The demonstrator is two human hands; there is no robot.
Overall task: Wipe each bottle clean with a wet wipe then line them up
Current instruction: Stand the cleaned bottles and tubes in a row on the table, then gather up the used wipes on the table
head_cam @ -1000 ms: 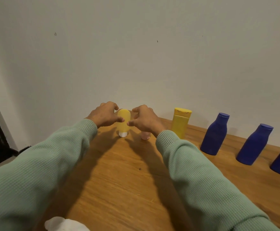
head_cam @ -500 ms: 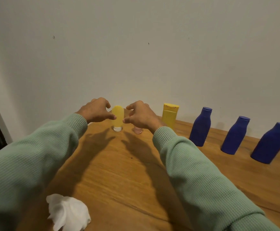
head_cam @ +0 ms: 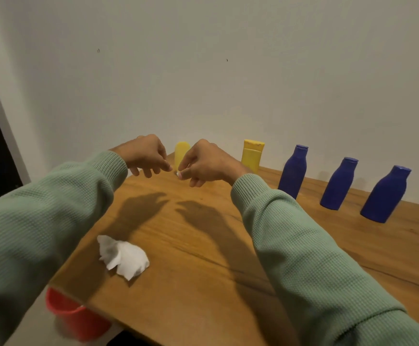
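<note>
A row of bottles stands along the wall on the wooden table. From the left it has a small yellow bottle standing on its cap, a yellow flip-top bottle and three blue bottles. My left hand and my right hand hover just in front of the small yellow bottle. Their fingers are loosely curled and hold nothing. My right hand hides whatever stands behind it. A crumpled white wet wipe lies on the table near me, left of centre.
A red bucket stands on the floor below the table's near left corner. The table's left edge runs diagonally past the wipe. A dark doorway is at the far left, and a white wall rises behind the bottles.
Both hands have come off the small yellow bottle and drawn back toward me. The view has tilted down, so the whole wipe and the red bucket now show.
</note>
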